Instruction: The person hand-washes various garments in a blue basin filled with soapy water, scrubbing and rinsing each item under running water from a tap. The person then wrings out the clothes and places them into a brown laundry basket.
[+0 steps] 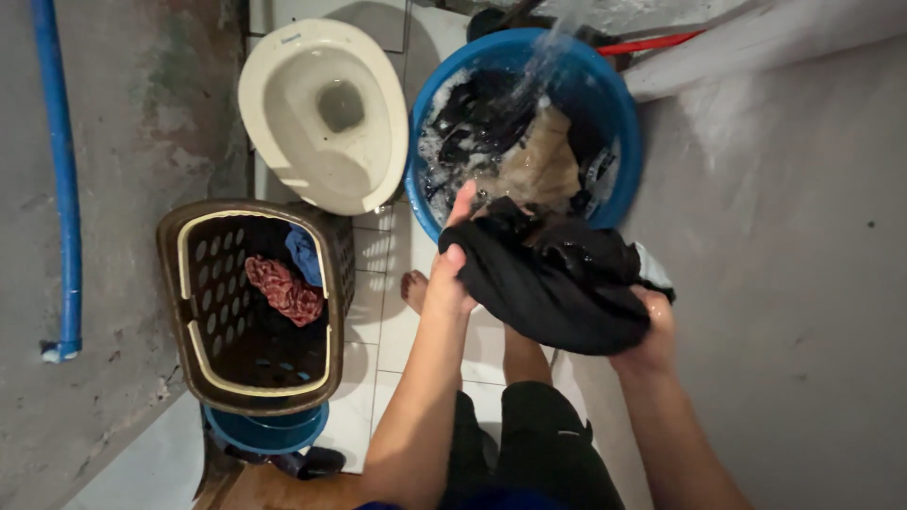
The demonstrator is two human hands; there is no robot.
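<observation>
Tiled bathroom floor [378, 331], grey walls. Far centre: blue basin [619, 123] of soapy water and clothes. Left: brown laundry basket [179, 312], toilet [321, 113] beyond it. Black garment [557, 283] held just near of the basin. Left hand [449, 279] and right hand [650, 331] both clenched on its cloth.

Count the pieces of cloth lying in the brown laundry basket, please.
2 show in the basket: a red patterned cloth in the middle and a blue cloth behind it. The dark bottom may hide more.
</observation>
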